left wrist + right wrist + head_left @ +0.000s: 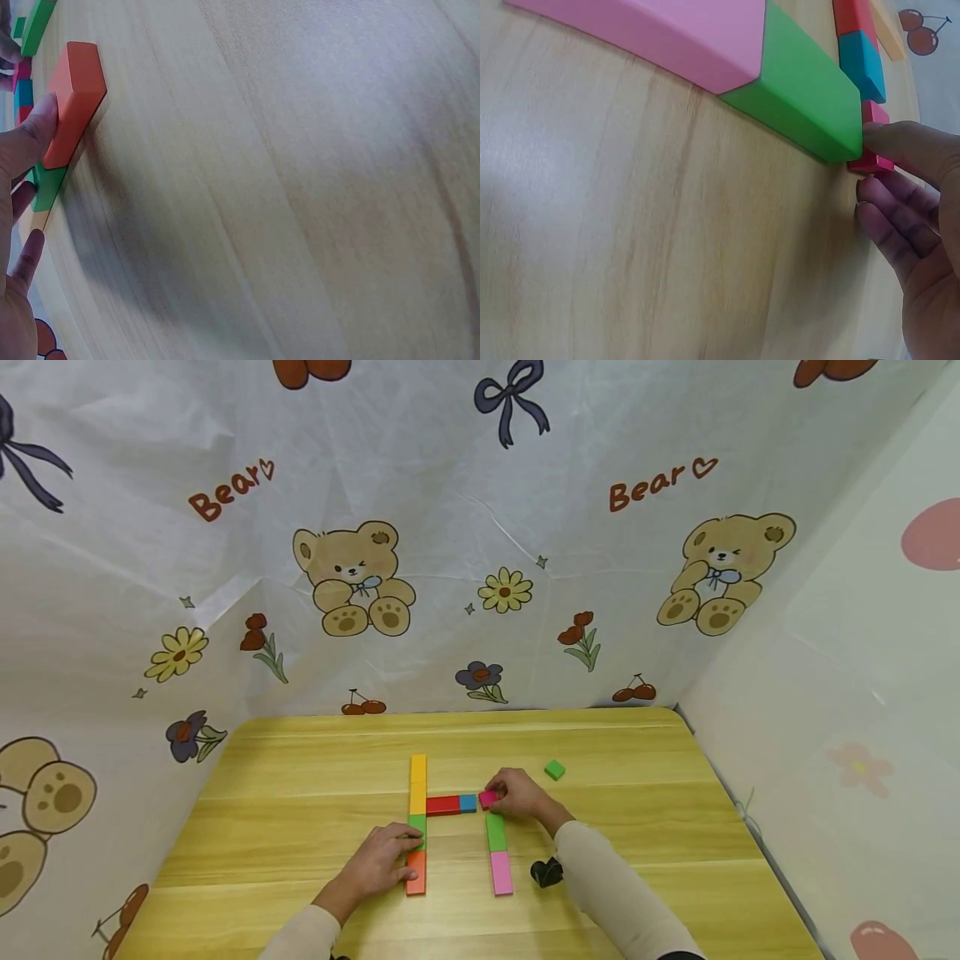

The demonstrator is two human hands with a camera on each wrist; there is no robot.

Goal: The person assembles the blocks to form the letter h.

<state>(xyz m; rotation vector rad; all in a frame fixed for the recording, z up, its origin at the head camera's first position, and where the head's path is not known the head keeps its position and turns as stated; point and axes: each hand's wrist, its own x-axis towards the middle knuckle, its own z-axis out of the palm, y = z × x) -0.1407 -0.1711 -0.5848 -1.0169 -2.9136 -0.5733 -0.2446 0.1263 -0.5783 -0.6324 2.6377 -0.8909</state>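
Note:
My right hand (521, 795) pinches a small magenta block (487, 798) between thumb and fingers, beside the blue block (467, 803) and just beyond the far end of a green block (496, 832). A pink block (502, 873) continues that short column toward me. On the left, my left hand (378, 860) rests along a longer column, its thumb against the orange block (78, 97) and fingertips at another green block (417, 832). Yellow blocks (417, 785) form that column's far part. From it a red block (442, 806) runs sideways to the blue one.
A small green block (554, 769) lies apart at the back right of the wooden table (300, 760). A black object (547, 872) sits beside my right forearm. Bear-printed sheeting (450, 527) borders the table at the back and sides.

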